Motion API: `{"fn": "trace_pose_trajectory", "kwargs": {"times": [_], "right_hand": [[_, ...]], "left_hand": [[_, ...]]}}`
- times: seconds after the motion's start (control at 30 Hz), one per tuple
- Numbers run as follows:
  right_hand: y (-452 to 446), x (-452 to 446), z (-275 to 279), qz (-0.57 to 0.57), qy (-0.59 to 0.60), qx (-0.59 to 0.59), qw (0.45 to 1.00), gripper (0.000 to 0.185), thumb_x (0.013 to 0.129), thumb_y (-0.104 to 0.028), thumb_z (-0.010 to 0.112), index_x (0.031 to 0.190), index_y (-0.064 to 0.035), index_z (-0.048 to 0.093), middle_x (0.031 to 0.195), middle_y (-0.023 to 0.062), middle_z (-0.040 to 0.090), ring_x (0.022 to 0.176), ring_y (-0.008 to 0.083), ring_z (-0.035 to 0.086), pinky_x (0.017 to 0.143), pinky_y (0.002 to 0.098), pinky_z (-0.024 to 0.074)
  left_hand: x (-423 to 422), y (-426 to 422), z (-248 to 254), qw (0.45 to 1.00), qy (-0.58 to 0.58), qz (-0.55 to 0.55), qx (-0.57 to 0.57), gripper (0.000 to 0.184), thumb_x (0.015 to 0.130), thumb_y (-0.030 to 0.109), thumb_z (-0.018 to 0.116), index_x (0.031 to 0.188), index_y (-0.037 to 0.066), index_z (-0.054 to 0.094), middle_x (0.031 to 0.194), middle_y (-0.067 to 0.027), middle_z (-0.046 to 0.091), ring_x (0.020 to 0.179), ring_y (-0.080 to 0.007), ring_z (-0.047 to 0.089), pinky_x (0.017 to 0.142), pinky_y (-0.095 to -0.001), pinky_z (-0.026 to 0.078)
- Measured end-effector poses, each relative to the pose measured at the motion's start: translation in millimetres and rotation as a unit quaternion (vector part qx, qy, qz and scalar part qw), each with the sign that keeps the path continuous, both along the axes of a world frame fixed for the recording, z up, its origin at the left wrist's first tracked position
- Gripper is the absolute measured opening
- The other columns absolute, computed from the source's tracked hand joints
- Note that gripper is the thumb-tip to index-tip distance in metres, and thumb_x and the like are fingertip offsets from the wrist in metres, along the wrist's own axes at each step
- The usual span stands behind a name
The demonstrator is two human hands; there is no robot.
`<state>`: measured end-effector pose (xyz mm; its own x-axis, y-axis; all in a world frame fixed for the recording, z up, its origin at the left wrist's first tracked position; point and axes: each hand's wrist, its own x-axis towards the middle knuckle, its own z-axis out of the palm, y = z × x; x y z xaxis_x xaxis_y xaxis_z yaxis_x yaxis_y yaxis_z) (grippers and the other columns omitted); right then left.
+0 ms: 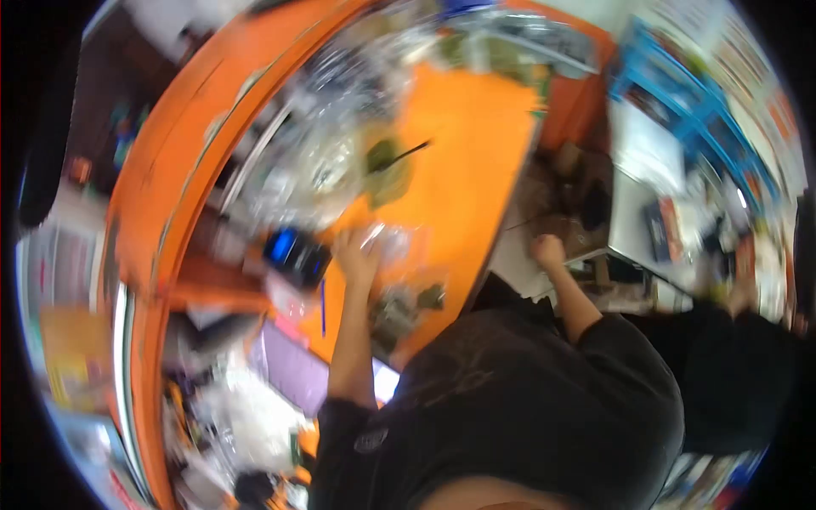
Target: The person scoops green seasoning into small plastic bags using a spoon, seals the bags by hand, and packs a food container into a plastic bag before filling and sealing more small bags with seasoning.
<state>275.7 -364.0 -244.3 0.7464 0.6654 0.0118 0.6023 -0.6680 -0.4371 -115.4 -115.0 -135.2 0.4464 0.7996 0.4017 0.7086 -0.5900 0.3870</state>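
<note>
My left hand (355, 257) rests over the orange tabletop (463, 161), close beside a clear plastic bag (393, 242). Motion smears its fingers, so I cannot tell whether they grip the bag. A black device with a lit blue screen (293, 255) lies just left of that hand, and a blue pen (323, 308) is below it. Nearer my body are small grey-green plastic packets (399, 314). My right hand (548, 249) hangs off the table's right side, its fingers curled in, with nothing visible in them.
Crumpled clear plastic (327, 166) and a greenish packet (387, 174) with a dark thin item cover the table's left side. An orange frame (170, 187) curves along the left. At right are a blue rack (680, 93), a white-topped counter (633, 212) and another person's dark clothing (731, 374).
</note>
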Motion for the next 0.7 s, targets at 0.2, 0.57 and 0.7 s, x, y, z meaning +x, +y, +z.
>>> {"fn": "trace_pose_trajectory", "kwargs": {"times": [0.2,0.57,0.7], "right_hand": [[-12,-39,41,-0.079,0.094,-0.069,0.990,0.032,0.074,-0.009,0.060,0.103,0.0037,0.061,0.094,0.0238,0.066,0.092,0.0390,0.064,0.081,0.0465,0.0514],[-56,-30,20,-0.119,-0.004,-0.019,0.993,0.046,0.077,-0.046,0.068,0.092,-0.0026,0.070,0.099,0.0214,0.066,0.101,0.0371,0.061,0.083,0.0436,0.0497],[-27,-41,93,-0.055,0.147,0.001,0.988,0.053,0.077,-0.058,0.064,0.082,-0.0061,0.075,0.109,0.0215,0.063,0.123,0.0416,0.044,0.100,0.0471,0.0364]], "left_hand": [[11,-9,-17,0.994,-0.047,-0.075,0.059,0.005,0.070,0.012,0.066,0.070,0.006,0.067,0.093,-0.0125,0.066,0.088,-0.0321,0.059,0.081,-0.0418,0.045],[22,-13,30,0.966,-0.234,0.049,0.095,0.013,0.088,0.012,0.056,0.086,-0.002,0.058,0.081,-0.0149,0.058,0.077,-0.0304,0.052,0.072,-0.0395,0.041],[28,-28,48,0.914,-0.394,0.009,-0.094,0.016,0.091,0.015,0.058,0.085,0.001,0.058,0.078,-0.0073,0.055,0.074,-0.0194,0.050,0.070,-0.0304,0.040]]}}
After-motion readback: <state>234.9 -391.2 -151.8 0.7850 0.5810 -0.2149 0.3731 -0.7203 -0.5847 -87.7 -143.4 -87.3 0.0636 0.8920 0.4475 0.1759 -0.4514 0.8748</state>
